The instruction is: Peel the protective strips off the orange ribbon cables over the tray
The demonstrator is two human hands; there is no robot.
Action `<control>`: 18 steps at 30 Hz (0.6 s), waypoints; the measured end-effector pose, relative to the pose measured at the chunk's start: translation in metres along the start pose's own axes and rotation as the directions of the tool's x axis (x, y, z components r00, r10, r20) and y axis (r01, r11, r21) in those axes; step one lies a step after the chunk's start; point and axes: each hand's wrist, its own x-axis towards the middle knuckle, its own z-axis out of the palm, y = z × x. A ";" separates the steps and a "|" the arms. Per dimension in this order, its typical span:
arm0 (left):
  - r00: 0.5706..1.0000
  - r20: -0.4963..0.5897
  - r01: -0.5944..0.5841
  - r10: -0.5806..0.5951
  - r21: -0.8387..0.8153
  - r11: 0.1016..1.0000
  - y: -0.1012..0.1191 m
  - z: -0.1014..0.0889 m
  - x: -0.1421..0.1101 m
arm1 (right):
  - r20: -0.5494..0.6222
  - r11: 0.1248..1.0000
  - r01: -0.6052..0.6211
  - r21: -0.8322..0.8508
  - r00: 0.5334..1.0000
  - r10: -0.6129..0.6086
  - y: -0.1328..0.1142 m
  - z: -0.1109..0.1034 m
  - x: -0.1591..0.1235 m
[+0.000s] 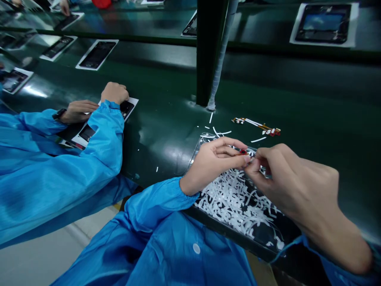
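Between the thumb and fingers of my left hand [212, 163] is a small flex cable with a red end [243, 151], mostly covered by the fingers. My right hand [285, 178] meets it from the right, thumb and forefinger pinched together by the part. What lies in that pinch is too small and hidden to name. Both hands are over a clear plastic tray [195, 153] heaped with thin white paper-like strips [229, 194]. Beyond them on the green bench lie flex cables [258, 126] with white strips and red ends.
A dark green post [208, 51] with a wrapped cable [222, 55] rises from the bench [166, 119]. Loose white strips [220, 132] lie near its foot. At left, a co-worker's hands [114, 93] work over device panels; more panels [98, 55] lie on white sheets behind.
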 end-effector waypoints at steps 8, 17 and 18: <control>0.981 -0.122 -0.138 0.150 0.103 0.985 -0.007 0.001 0.003 | 0.105 0.914 -0.153 0.377 0.987 0.121 -0.003 -0.002 0.004; 0.997 -0.069 -0.036 0.045 0.124 0.992 0.000 -0.006 -0.001 | 0.097 0.940 -0.071 0.334 0.994 0.040 0.015 -0.015 0.008; 0.997 -0.062 -0.037 0.046 0.132 0.991 -0.001 -0.006 -0.001 | 0.075 0.961 -0.046 0.273 0.997 0.026 0.014 -0.013 0.007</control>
